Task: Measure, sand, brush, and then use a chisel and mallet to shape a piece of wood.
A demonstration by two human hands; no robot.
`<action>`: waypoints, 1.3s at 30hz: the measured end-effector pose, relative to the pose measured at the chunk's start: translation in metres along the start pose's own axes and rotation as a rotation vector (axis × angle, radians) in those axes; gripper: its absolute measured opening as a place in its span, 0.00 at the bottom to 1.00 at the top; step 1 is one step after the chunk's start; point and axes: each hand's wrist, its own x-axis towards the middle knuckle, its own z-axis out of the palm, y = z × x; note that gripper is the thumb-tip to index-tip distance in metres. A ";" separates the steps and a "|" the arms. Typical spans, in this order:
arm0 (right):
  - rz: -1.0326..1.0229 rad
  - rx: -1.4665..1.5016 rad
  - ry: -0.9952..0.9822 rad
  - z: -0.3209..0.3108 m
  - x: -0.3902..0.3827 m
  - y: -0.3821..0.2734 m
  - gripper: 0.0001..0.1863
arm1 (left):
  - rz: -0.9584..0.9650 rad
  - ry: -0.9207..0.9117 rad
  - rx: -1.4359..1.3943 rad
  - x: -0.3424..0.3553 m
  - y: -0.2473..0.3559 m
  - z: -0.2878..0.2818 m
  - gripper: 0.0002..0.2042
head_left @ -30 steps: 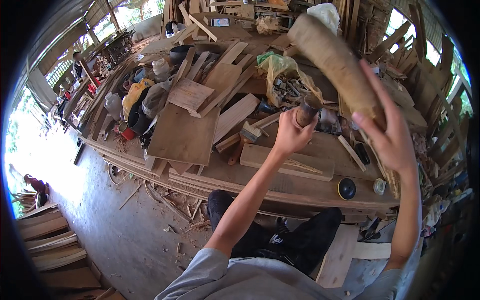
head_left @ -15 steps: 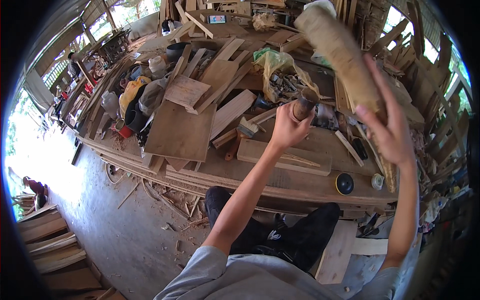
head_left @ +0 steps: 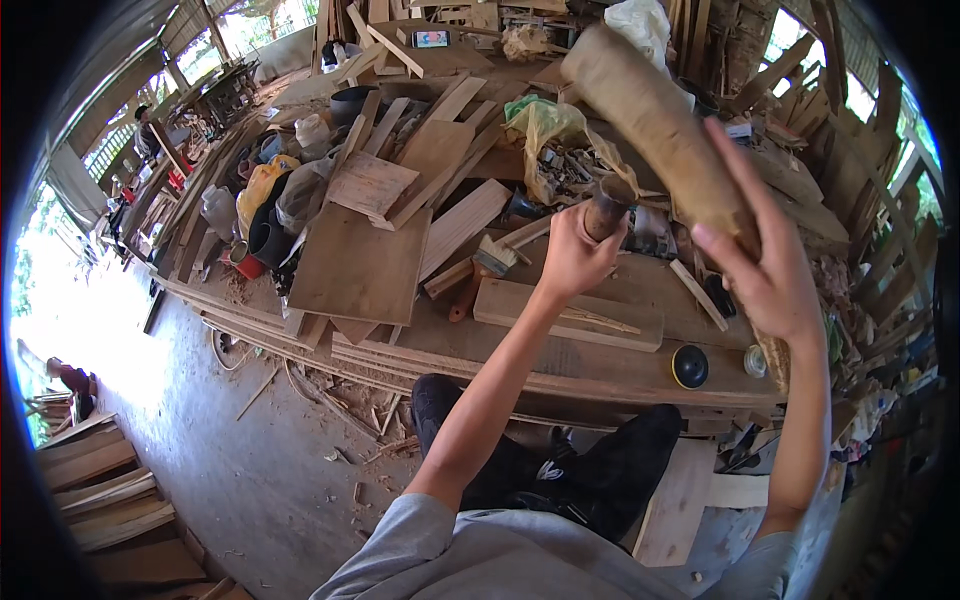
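Note:
My left hand point(head_left: 578, 252) is closed around a dark, round handle point(head_left: 614, 192) whose flat end points up. Whatever lies below the fist is hidden. To its right, my right hand point(head_left: 778, 268) grips a thick, curved wooden club point(head_left: 650, 120) near its narrow end. The club slants up and to the left, its broad end raised beyond my left fist and slightly blurred. A squared wooden block point(head_left: 570, 314) lies on the bench just below my left hand. Beside the block are a flat paintbrush point(head_left: 494, 255) and a thin light wood strip point(head_left: 698, 296).
A yellow-green plastic bag point(head_left: 545, 150) full of small pieces sits beyond my left hand. Boards point(head_left: 362, 255) and containers point(head_left: 268, 240) crowd the bench's left side. Near the front edge rest a black disc point(head_left: 690, 367) and a small round container point(head_left: 756, 361). A phone point(head_left: 430, 39) stands at the back.
The club and my right hand have shifted a little to the left, the broad end moving farthest. My left hand and the dark handle have stayed almost in place.

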 end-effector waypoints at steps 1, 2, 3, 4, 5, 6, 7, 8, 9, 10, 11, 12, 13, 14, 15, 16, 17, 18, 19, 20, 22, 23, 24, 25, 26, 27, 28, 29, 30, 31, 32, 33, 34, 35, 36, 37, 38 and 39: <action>-0.004 0.004 0.000 -0.003 0.004 0.002 0.41 | -0.008 0.010 0.005 -0.001 0.000 -0.001 0.11; -0.017 -0.008 0.135 -0.009 0.007 0.003 0.41 | -0.006 0.013 0.011 0.000 0.000 -0.003 0.11; -0.030 -0.020 0.269 -0.013 0.009 0.002 0.41 | -0.011 0.013 0.022 0.001 0.000 -0.005 0.12; 0.008 0.027 0.334 -0.016 0.008 -0.007 0.41 | -0.017 0.010 0.027 0.002 0.001 -0.005 0.12; 0.008 0.026 0.336 -0.010 0.006 -0.006 0.41 | -0.017 0.009 0.027 0.002 0.001 -0.005 0.12; 0.056 0.155 0.337 -0.003 0.002 -0.003 0.41 | -0.032 0.008 0.019 0.001 0.002 -0.004 0.12; 0.105 0.277 0.340 0.000 -0.005 -0.002 0.40 | -0.048 0.004 0.005 0.000 0.003 -0.002 0.12; 0.324 0.138 0.155 -0.002 -0.018 -0.004 0.42 | -0.049 0.008 0.012 -0.001 0.001 -0.001 0.12; -0.132 -0.521 -0.068 0.001 -0.025 0.013 0.44 | -0.031 0.020 -0.024 -0.001 -0.001 0.000 0.12; 0.064 -0.225 -0.075 0.011 -0.030 0.010 0.44 | -0.016 0.026 -0.065 0.000 -0.003 -0.001 0.12; 0.259 0.073 -0.079 0.020 -0.037 0.005 0.44 | -0.022 0.022 -0.063 -0.001 -0.005 -0.003 0.12; 0.266 0.078 -0.078 0.023 -0.044 0.013 0.44 | -0.049 0.020 -0.044 -0.002 -0.007 -0.008 0.11; 0.196 -0.001 -0.029 0.020 -0.055 0.025 0.44 | -0.073 0.014 -0.037 -0.002 -0.005 -0.007 0.11; 0.127 -0.069 0.008 0.022 -0.068 0.032 0.44 | -0.012 0.039 -0.056 -0.005 -0.005 -0.006 0.11; 0.139 -0.064 0.000 0.029 -0.081 0.031 0.44 | -0.034 0.017 -0.035 -0.003 -0.007 -0.010 0.10; 0.332 0.043 0.047 0.036 -0.095 0.027 0.43 | -0.023 0.026 -0.041 -0.004 -0.005 -0.009 0.11; 0.524 0.149 0.100 0.045 -0.107 0.027 0.43 | -0.009 0.033 -0.048 -0.004 -0.003 -0.007 0.12; 0.578 0.121 0.140 0.056 -0.119 0.032 0.42 | -0.018 0.027 -0.054 -0.002 -0.002 -0.006 0.12; 0.296 -0.157 0.182 0.067 -0.144 0.063 0.42 | -0.024 0.025 -0.037 0.000 0.000 -0.001 0.12; 0.359 -0.139 0.143 0.079 -0.154 0.068 0.42 | -0.032 0.038 0.001 0.000 0.000 -0.005 0.13; 0.435 -0.134 0.109 0.093 -0.182 0.072 0.42 | -0.049 0.023 0.007 -0.001 0.005 -0.006 0.14; 0.404 -0.194 0.070 0.101 -0.194 0.078 0.42 | -0.054 0.020 0.025 0.000 0.005 -0.008 0.14; 0.371 -0.253 0.031 0.108 -0.204 0.082 0.43 | -0.018 0.014 0.019 0.000 -0.002 -0.009 0.15; 0.373 -0.253 0.032 0.113 -0.212 0.083 0.43 | -0.019 0.012 0.018 0.001 -0.002 -0.007 0.15; 0.495 -0.227 -0.051 0.120 -0.222 0.081 0.43 | -0.041 0.006 0.009 -0.001 0.000 -0.006 0.15; 0.616 -0.201 -0.133 0.128 -0.230 0.082 0.43 | -0.063 0.000 -0.001 -0.003 0.001 -0.005 0.15; 0.632 -0.200 -0.127 0.136 -0.239 0.086 0.43 | -0.067 -0.007 -0.006 -0.004 0.006 -0.003 0.15; 0.639 -0.201 -0.126 0.141 -0.243 0.087 0.43 | -0.109 -0.010 -0.051 -0.005 0.008 -0.002 0.15; 0.626 -0.173 -0.083 0.147 -0.245 0.086 0.43 | -0.151 -0.013 -0.097 -0.006 0.010 -0.001 0.15; 0.600 -0.142 -0.044 0.152 -0.243 0.083 0.44 | -0.116 -0.010 -0.029 -0.004 0.002 -0.010 0.16; 0.633 -0.125 -0.057 0.154 -0.243 0.080 0.44 | -0.156 0.019 -0.083 0.000 0.000 -0.013 0.16; 0.636 -0.126 -0.056 0.153 -0.242 0.078 0.44 | -0.195 0.048 -0.137 0.004 -0.002 -0.016 0.17; 0.663 -0.121 -0.078 0.152 -0.239 0.076 0.43 | -0.188 0.063 -0.133 0.009 -0.008 -0.024 0.17; 0.700 -0.122 -0.093 0.150 -0.239 0.075 0.43 | -0.228 0.082 -0.115 0.013 -0.009 -0.028 0.16; 0.707 -0.126 -0.087 0.149 -0.240 0.075 0.43 | -0.259 0.107 -0.221 0.015 -0.009 -0.033 0.15; 0.681 -0.098 -0.083 0.152 -0.237 0.075 0.43 | -0.279 0.149 -0.307 0.018 -0.004 -0.047 0.13; 0.676 -0.086 -0.070 0.151 -0.238 0.076 0.43 | -0.287 0.178 -0.352 0.020 -0.008 -0.053 0.12; 0.681 -0.091 -0.065 0.151 -0.239 0.075 0.43 | -0.294 0.208 -0.396 0.023 -0.014 -0.060 0.11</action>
